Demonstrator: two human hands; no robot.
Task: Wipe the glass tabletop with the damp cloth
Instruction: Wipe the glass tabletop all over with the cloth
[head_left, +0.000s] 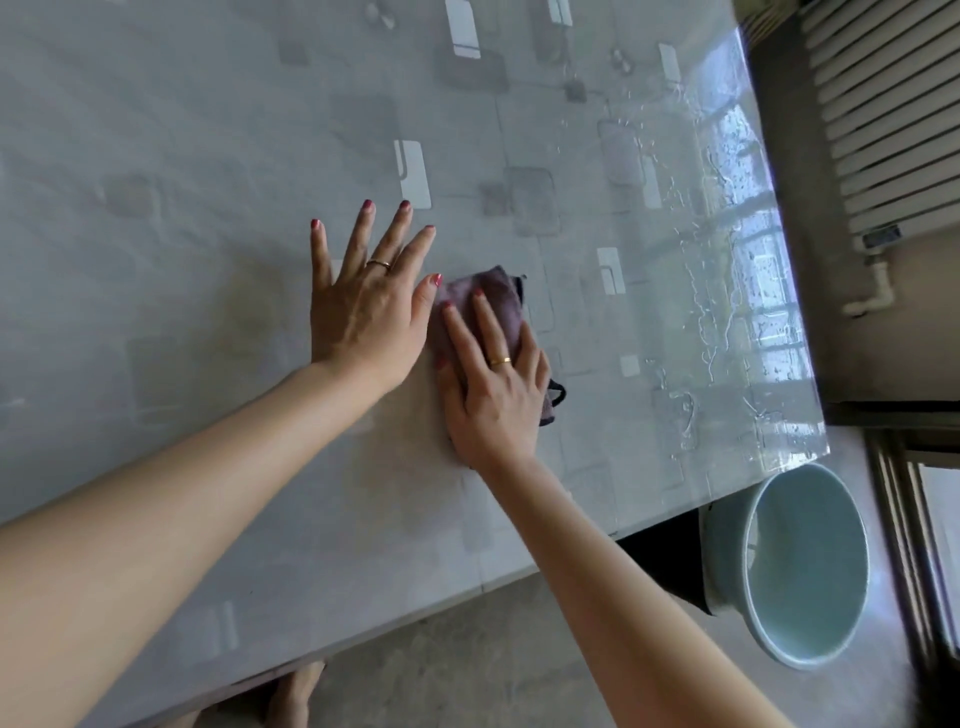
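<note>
The glass tabletop (208, 130) fills most of the view, with a pale square pattern under the glass. A purple-grey damp cloth (501, 299) lies folded on it near the middle. My right hand (493, 384) presses flat on the cloth with straight fingers, covering its near half. My left hand (369, 306) rests flat on the bare glass just left of the cloth, fingers spread, thumb touching the cloth's edge. Water streaks and droplets (727, 291) shine on the glass towards the right edge.
A pale green bucket (800, 566) with water stands on the floor off the table's right corner. A white radiator (893, 119) hangs on the wall beyond the right edge. The table's near edge runs diagonally; bare feet (293, 696) show beneath it.
</note>
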